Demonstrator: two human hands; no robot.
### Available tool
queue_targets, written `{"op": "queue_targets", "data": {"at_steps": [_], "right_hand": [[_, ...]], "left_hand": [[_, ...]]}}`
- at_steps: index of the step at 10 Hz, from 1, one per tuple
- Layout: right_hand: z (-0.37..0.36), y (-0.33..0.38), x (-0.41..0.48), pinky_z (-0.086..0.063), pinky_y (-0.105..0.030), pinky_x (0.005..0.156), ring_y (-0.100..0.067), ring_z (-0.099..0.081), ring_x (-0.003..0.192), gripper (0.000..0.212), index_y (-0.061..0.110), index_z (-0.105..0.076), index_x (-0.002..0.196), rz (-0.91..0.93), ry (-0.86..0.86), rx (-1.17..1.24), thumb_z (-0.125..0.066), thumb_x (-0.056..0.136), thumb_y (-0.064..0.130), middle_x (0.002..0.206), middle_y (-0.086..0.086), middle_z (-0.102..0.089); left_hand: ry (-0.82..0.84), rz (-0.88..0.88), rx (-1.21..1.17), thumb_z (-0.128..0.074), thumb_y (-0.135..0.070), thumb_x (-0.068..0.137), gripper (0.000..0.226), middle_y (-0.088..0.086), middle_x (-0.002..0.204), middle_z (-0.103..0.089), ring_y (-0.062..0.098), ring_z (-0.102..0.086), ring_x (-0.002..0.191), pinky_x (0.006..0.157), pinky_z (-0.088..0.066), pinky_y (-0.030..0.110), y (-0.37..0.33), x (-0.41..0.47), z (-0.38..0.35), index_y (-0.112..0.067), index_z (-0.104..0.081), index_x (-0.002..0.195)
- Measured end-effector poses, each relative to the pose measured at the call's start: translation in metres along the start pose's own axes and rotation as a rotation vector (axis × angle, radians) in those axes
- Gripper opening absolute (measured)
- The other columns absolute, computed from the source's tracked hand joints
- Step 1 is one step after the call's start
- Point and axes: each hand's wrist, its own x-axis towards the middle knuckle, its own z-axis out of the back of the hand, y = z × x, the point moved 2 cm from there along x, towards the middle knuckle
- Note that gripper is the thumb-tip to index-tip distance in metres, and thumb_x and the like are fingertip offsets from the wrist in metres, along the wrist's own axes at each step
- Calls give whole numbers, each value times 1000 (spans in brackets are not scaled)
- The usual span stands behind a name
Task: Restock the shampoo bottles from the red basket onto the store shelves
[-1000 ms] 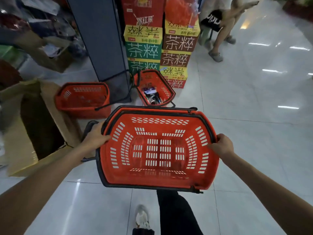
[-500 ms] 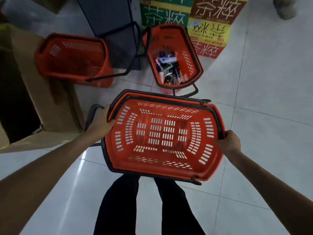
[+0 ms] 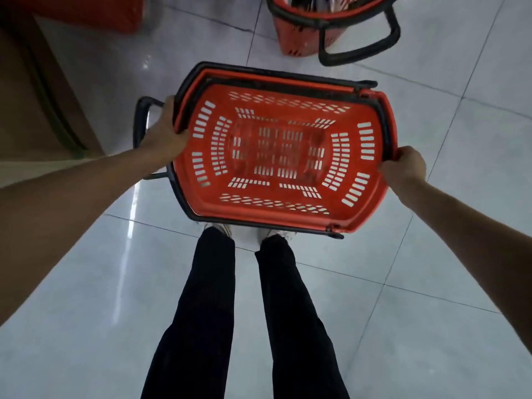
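Pale tiled floor (image 3: 86, 312) fills the view; no store shelves are in sight. We stand on it, legs (image 3: 213, 312) in black trousers straight below the camera, light shoes (image 3: 277, 234) just showing under the load.

Red basket (image 3: 276, 156): we hold it roughly level in front of us, above the floor, long axis across the body. It is empty: the tiles show through the slots in its bottom, and no shampoo bottles lie in it. One hand at each short end keeps it balanced. We judge that it is being carried or set aside, not unloaded.

Cardboard box (image 3: 34, 110): at the left edge, on the floor, near the left arm.

Second red basket (image 3: 290, 38): at the top edge, on the floor, well apart from the held one, black handle (image 3: 359, 53) hanging down its near side. Dark items lie inside, too cropped and blurred to call them bottles. If stock remains, we judge it is there.

Left hand (image 3: 165, 136): grip clamped on the left rim, curled over its edge. Right hand (image 3: 403, 165): grip closed round the right rim.
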Motion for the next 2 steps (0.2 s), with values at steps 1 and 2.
{"op": "queue_targets", "data": {"at_steps": [1, 2], "right_hand": [[8, 10, 6, -53, -37, 73, -28, -65, 86, 36, 12, -63, 127, -3, -24, 53, -62, 91, 11, 102, -3, -66], [0, -2, -4, -55, -39, 75, -26, -61, 88, 47, 13, -53, 136, -81, 4, 68, -66, 91, 15, 108, -2, -62]], "left_hand": [[16, 14, 7, -69, -39, 96, 96, -2, 147, -52, 24, -59, 123, 98, -46, 32, -16, 5, -3, -27, -3, 165], [89, 87, 107, -71, -48, 85, 105, 10, 149, -55, 35, -60, 126, 103, -49, 36, -4, 2, -18, -42, -1, 163]]}}
